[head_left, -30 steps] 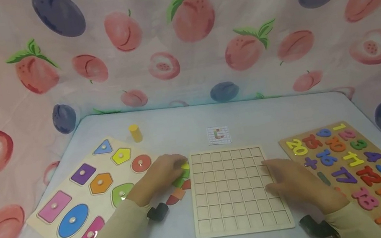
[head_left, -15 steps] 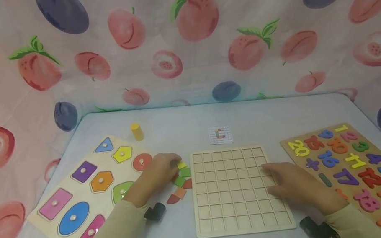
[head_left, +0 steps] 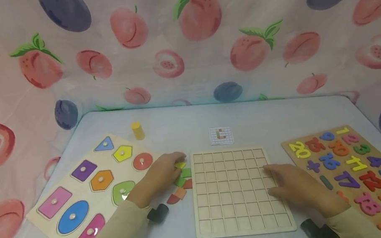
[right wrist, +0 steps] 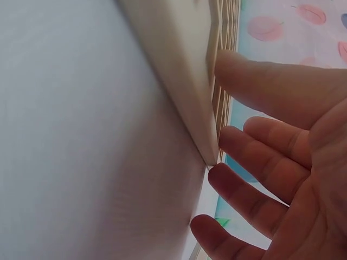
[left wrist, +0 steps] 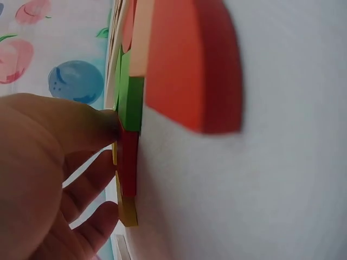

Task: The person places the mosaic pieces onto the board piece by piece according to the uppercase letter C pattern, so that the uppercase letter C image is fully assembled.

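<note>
My left hand (head_left: 163,171) is over a small cluster of flat coloured blocks beside the board's left edge. In the left wrist view its thumb tip touches the row where a green block (left wrist: 132,103) meets a red block (left wrist: 129,162); the other fingers hang loosely by a yellow block (left wrist: 128,210). A red rounded block (left wrist: 190,65) lies nearer the camera, and an orange block (head_left: 179,193) sits in the cluster. My right hand (head_left: 295,185) rests at the right edge of the wooden grid board (head_left: 239,191), fingers spread, thumb on its rim.
A shape puzzle board (head_left: 71,178) with knobbed pieces lies left, under the left forearm's reach. A number puzzle board (head_left: 366,173) lies right, beside the right wrist. A yellow cylinder (head_left: 138,131) and a small printed pattern card (head_left: 221,135) stand and lie farther back.
My left hand draws back slightly from the blocks, then comes over them again. The right hand stays at the board's edge. The head view shifts a little.
</note>
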`<state>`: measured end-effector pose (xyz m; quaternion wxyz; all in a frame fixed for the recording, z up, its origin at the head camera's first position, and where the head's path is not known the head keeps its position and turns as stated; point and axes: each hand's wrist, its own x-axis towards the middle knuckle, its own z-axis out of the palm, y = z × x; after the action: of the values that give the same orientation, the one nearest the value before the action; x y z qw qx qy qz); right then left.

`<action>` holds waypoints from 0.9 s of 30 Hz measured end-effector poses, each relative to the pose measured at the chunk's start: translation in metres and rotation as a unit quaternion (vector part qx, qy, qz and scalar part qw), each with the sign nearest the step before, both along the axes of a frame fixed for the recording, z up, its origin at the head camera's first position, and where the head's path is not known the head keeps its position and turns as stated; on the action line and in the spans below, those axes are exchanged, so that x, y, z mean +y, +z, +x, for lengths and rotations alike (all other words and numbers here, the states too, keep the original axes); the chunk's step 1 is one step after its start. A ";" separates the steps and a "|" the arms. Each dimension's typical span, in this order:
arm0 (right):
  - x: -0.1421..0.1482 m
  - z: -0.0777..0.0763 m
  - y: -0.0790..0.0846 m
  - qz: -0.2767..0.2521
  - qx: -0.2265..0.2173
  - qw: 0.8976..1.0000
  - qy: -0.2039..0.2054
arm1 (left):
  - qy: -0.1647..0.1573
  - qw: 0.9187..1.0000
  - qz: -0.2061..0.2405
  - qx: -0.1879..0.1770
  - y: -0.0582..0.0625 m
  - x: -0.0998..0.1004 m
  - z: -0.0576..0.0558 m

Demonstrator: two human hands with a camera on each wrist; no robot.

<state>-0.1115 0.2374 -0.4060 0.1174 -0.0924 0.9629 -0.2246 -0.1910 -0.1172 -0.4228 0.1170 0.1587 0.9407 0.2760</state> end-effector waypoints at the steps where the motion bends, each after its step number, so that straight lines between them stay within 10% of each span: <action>1: 0.000 0.000 0.000 0.000 0.002 1.000 0.000 | 0.000 1.000 -0.004 0.003 0.000 0.000 0.000; 27: 0.001 0.001 -0.001 -0.008 0.002 1.000 -0.004 | 0.015 1.000 0.002 0.019 0.005 0.003 -0.001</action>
<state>-0.1105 0.2388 -0.4069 0.1141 -0.0896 0.9616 -0.2328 -0.1915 -0.1142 -0.4176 0.0947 0.1500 0.9444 0.2767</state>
